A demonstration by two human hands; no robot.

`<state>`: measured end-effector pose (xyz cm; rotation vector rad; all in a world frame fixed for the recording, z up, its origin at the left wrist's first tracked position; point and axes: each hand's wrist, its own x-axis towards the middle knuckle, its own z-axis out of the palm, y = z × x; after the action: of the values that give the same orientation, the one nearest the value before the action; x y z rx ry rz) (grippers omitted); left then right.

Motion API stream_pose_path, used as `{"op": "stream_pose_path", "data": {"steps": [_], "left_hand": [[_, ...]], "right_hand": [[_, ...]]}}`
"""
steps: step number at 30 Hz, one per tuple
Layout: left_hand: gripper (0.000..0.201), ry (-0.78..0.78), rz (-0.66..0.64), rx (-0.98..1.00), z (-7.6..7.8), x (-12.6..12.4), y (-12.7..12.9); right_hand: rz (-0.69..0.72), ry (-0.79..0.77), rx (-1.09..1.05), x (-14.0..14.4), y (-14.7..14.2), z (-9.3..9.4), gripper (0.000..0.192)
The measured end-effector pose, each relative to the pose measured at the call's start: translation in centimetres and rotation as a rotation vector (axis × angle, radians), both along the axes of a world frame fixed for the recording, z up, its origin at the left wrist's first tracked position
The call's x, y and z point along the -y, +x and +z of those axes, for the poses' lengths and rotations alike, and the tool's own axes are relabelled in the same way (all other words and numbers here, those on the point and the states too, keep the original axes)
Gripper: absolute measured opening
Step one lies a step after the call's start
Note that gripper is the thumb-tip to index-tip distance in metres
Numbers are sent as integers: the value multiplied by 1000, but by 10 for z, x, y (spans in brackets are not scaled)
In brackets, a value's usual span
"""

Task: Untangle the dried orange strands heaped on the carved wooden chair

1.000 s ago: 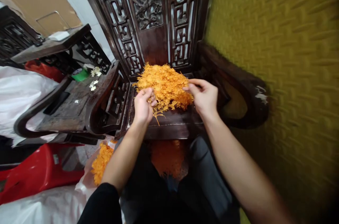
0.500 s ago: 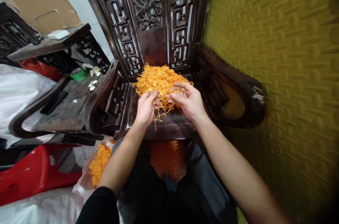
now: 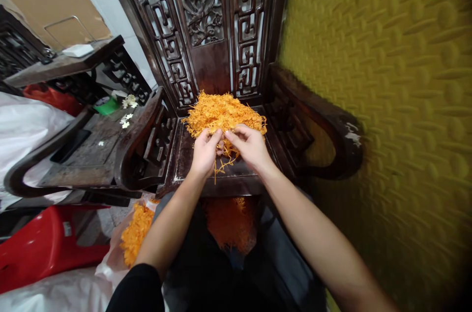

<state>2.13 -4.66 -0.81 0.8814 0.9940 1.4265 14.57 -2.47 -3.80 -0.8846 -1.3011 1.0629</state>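
Observation:
A heap of thin orange branching pieces [image 3: 224, 111], like plastic flower stems, lies on the seat of a dark carved wooden chair [image 3: 186, 164]. At the heap's near edge, my left hand [image 3: 207, 149] is closed on an orange branching stem [image 3: 221, 167], whose thin ends hang below the fingers. My right hand [image 3: 249, 144] meets it with thumb and forefinger pinched close to the left fingertips. What the right fingers hold is too small to make out against the heap.
Curved armrests [image 3: 346, 140] flank the seat, and a textured yellow-green wall [image 3: 387, 56] rises on the right. At left, another wooden chair [image 3: 84, 154] bears green tape [image 3: 106, 105] and pale flowers. Below are a red plastic stool [image 3: 44, 243] and a bag of orange pieces [image 3: 136, 233].
My right hand has moved left and its fingers have closed in beside the left fingertips. The left hand stays nearly in place with the stem. The view has shifted slightly.

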Motion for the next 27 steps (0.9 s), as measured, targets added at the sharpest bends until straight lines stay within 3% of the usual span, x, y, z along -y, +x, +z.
{"op": "stream_pose_path", "data": {"steps": [3, 5, 7, 9, 12, 16, 18, 20, 24, 27], "left_hand": [[37, 54, 115, 55, 9, -1, -9], [37, 112, 227, 95, 18, -2, -21], [35, 125, 251, 105, 25, -3, -33], [33, 86, 157, 79, 26, -2, -37], [30, 13, 2, 29, 18, 0, -29], [30, -33, -42, -11, 9, 0, -15], [30, -47, -46, -27, 6, -1, -13], [31, -54, -45, -56, 5, -1, -13], [30, -49, -39, -98, 3, 0, -12], [29, -55, -42, -101, 2, 2, -10]], "right_hand": [[-173, 33, 20, -11, 13, -8, 31], [-355, -25, -85, -23, 29, -13, 34], [-438, -99, -202, -32, 43, -15, 36], [-337, -139, -278, -34, 49, -12, 34], [-67, -157, -366, -23, 38, -3, 30], [117, -248, -387, -4, 14, 4, 17], [104, -239, -284, 3, 8, 4, 29], [27, -129, -105, 6, 6, 5, 38], [-171, 60, 170, 12, 4, 9, 37], [-231, 128, 280, 15, 4, 11, 35]]}}
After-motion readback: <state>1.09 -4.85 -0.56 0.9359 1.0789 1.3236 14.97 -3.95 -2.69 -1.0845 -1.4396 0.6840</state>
